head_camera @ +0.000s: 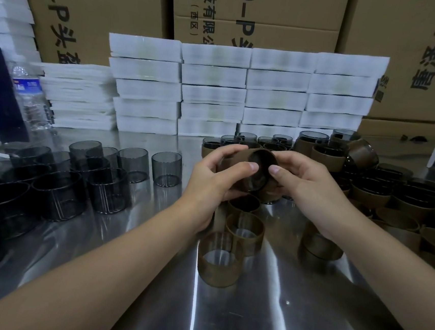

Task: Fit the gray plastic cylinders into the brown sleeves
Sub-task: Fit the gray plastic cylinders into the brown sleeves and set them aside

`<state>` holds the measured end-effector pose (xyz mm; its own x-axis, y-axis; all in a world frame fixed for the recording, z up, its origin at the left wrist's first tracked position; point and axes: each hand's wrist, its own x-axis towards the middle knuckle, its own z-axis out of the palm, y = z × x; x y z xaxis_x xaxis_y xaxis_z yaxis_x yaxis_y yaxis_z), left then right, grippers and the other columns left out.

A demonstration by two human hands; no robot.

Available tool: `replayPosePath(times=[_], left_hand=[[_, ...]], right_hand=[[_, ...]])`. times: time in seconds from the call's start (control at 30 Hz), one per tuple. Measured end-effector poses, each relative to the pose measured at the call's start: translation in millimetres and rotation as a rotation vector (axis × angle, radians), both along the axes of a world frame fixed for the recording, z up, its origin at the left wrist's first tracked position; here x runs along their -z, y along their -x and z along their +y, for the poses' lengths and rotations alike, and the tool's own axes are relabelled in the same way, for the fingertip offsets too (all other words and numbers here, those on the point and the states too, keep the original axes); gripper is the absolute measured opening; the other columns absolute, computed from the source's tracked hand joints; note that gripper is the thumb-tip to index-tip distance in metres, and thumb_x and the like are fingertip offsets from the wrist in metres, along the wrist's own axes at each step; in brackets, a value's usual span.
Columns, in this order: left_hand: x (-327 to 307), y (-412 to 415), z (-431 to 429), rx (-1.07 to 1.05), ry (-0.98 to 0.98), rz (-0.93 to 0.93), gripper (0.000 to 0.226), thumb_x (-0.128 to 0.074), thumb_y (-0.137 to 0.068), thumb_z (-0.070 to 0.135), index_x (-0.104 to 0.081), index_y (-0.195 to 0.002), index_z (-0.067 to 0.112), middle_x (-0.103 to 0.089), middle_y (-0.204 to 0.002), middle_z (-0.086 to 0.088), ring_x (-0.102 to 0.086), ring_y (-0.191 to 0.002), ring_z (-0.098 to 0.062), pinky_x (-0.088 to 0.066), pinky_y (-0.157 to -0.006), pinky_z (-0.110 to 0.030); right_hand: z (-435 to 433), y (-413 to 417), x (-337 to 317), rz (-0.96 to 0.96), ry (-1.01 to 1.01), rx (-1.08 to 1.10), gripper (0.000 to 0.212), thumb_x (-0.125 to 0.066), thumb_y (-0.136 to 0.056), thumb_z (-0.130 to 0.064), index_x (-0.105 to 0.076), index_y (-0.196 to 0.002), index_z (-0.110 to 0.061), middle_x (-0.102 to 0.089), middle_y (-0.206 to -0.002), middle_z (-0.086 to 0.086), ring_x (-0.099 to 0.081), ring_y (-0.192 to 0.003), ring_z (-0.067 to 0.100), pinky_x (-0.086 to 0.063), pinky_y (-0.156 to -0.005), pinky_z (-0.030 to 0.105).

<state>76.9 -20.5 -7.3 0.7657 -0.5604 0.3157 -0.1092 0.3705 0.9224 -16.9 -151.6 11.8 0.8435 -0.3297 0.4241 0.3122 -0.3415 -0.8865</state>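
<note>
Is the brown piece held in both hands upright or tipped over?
Tipped: the brown piece lies on its side between the left hand and right hand, its round opening facing the camera.

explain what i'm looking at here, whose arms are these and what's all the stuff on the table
There is no machine here. A person is working with bare hands, and the single picture comes from a camera worn on their head, looking forward and down. The left hand and right hand together hold a brown sleeve with a dark gray cylinder in it, above a shiny metal table. On the left stand loose cylinders. Just below the hands stand empty sleeves. On the right is a pile of fitted pieces. Behind are stacks of white foam, cardboard boxes and, far left, a water bottle.
</note>
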Motion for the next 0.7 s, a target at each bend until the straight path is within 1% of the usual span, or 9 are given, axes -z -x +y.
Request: replayPosePath(times=[0.07, 0.13, 0.23, 0.3, 0.4, 0.5, 0.57, 0.63, 0.7], left_hand=[[-1.3, 0.3, 0.0, 0.016, 0.009, 0.048, 0.038, -0.072, -0.067, 0.024, -0.069, -0.105, 0.02, -0.065, -0.112, -0.015, -0.069, -0.099, -0.028, -0.059, -0.08, -0.046], [-4.3, 1.4, 0.7, 0.09, 0.034, 0.112, 0.045, -0.067, -0.072, 0.027, -0.063, -0.114, 0.013, -0.064, -0.114, -0.016, -0.068, -0.098, -0.029, -0.058, -0.08, -0.046], [-9.1, 7.0, 1.3, 0.21, 0.068, 0.188, 0.057, -0.063, -0.074, 0.031, -0.055, -0.127, 0.009, -0.07, -0.102, -0.009, -0.071, -0.088, -0.022, -0.059, -0.072, -0.037], [-8.7, 10.8, -0.3, 0.237, 0.077, 0.194, 0.059, -0.062, -0.074, 0.032, -0.054, -0.128, 0.01, -0.069, -0.105, -0.009, -0.071, -0.089, -0.021, -0.059, -0.073, -0.037], [-8.0, 16.0, -2.2, 0.231, 0.087, 0.204, 0.058, -0.061, -0.074, 0.033, -0.056, -0.127, 0.009, -0.063, -0.118, -0.015, -0.07, -0.094, -0.022, -0.058, -0.077, -0.039], [-7.4, 17.4, -3.7, 0.211, 0.077, 0.211, 0.055, -0.062, -0.074, 0.038, -0.058, -0.123, 0.012, -0.061, -0.125, -0.017, -0.068, -0.101, -0.025, -0.058, -0.077, -0.038], [-8.0, 17.6, -5.0, 0.199, 0.064, 0.211, 0.06, -0.062, -0.074, 0.046, -0.058, -0.124, 0.013, -0.063, -0.124, -0.015, -0.068, -0.103, -0.024, -0.058, -0.074, -0.035], [-8.6, 17.6, -6.4, 0.211, 0.067, 0.197, 0.062, -0.061, -0.073, 0.052, -0.06, -0.122, 0.014, -0.071, -0.111, -0.01, -0.071, -0.097, -0.02, -0.058, -0.07, -0.033], [-9.8, 18.0, -6.8, 0.217, 0.069, 0.172, 0.062, -0.063, -0.069, 0.058, -0.064, -0.113, 0.015, -0.074, -0.1, -0.007, -0.072, -0.092, -0.019, -0.058, -0.069, -0.034]], right_hand=[[-0.7, -0.2, -0.1, -0.01, -0.007, 0.018, 0.018, -0.058, -0.091, -0.009, -0.067, -0.095, -0.024, -0.072, -0.085, -0.003, -0.069, -0.078, 0.01, -0.056, -0.069, 0.021], [-1.0, 1.3, -1.3, -0.017, -0.033, 0.049, 0.01, -0.063, -0.087, -0.024, -0.069, -0.095, -0.022, -0.073, -0.084, -0.001, -0.069, -0.077, 0.01, -0.056, -0.067, 0.021], [-2.2, 1.5, -2.8, 0.051, -0.059, 0.052, 0.051, -0.058, -0.068, -0.063, -0.071, -0.099, -0.024, -0.073, -0.098, 0.0, -0.067, -0.095, 0.014, -0.055, -0.081, 0.035], [-1.8, 0.8, -4.0, 0.097, -0.091, 0.019, 0.07, -0.054, -0.059, -0.076, -0.07, -0.103, -0.024, -0.073, -0.102, 0.0, -0.067, -0.101, 0.018, -0.051, -0.091, 0.045], [-4.1, -1.3, -4.8, 0.121, -0.082, 0.041, 0.087, -0.055, -0.045, -0.089, -0.071, -0.099, -0.023, -0.074, -0.098, 0.002, -0.068, -0.098, 0.022, -0.049, -0.095, 0.051], [-5.3, -2.3, -4.0, 0.15, -0.037, 0.068, 0.09, -0.051, -0.038, -0.095, -0.073, -0.093, -0.028, -0.075, -0.092, -0.001, -0.07, -0.092, 0.019, -0.051, -0.092, 0.049], [-3.2, -2.4, -4.3, 0.154, -0.012, 0.084, 0.087, -0.046, -0.046, -0.094, -0.072, -0.095, -0.027, -0.075, -0.092, 0.001, -0.07, -0.089, 0.021, -0.052, -0.091, 0.048], [0.2, -2.7, -3.5, 0.133, -0.016, 0.09, 0.075, -0.044, -0.059, -0.087, -0.07, -0.097, -0.027, -0.073, -0.095, 0.008, -0.069, -0.091, 0.028, -0.054, -0.088, 0.047], [3.6, -1.7, -2.8, 0.102, -0.005, 0.094, 0.068, -0.042, -0.064, -0.082, -0.068, -0.098, -0.03, -0.071, -0.099, 0.012, -0.067, -0.092, 0.029, -0.055, -0.082, 0.044]])
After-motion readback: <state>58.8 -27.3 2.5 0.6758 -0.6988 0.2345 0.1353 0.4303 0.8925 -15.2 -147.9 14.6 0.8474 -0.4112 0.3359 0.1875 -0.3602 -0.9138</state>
